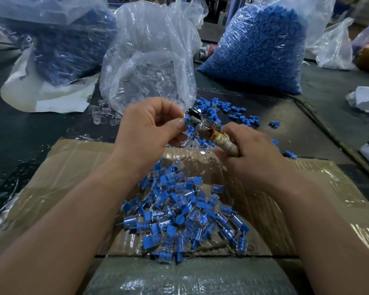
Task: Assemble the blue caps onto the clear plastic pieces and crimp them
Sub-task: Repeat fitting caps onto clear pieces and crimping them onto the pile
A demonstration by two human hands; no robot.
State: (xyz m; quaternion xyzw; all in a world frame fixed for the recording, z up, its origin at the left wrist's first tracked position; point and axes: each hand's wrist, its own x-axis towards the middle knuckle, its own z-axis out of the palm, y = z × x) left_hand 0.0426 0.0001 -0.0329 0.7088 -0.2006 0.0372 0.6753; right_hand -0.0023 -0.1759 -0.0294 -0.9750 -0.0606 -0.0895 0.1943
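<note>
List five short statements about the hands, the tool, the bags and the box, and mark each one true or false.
1. The left hand pinches a blue cap in its fingers. True.
2. The right hand holds nothing. False: it grips the wrapped handle of the crimping tool.
3. The bag of clear pieces stands left of the bag of blue caps. True.
4. The assembled pieces lie heaped on the bare table. False: they lie in the cardboard box.
5. Loose blue caps lie on the table beyond the hands. True.
</note>
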